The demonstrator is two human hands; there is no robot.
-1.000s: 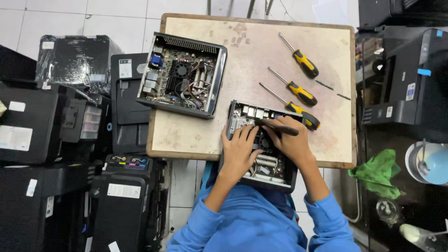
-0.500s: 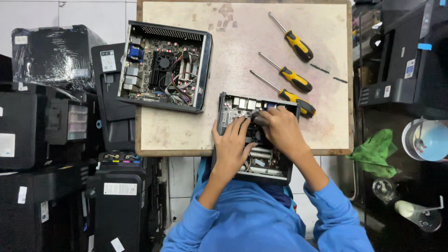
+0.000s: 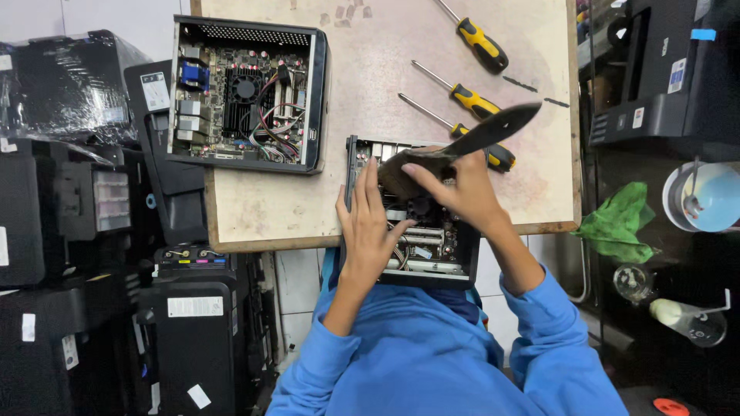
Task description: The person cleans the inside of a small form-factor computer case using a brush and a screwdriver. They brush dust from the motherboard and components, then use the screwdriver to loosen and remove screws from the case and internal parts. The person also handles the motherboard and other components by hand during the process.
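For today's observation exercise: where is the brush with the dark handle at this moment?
In the head view, the brush is right of centre, held in the right hand over the open computer case at the table's near edge, its handle crossing the nearest yellow-handled screwdriver.

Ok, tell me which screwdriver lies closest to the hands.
The lowest of the three yellow-handled screwdrivers: its handle is partly hidden behind the dark brush, right beside the right hand.

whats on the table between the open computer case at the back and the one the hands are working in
In the head view, only bare, stained tabletop lies between the far open case and the near case. The screwdrivers lie off to the right.
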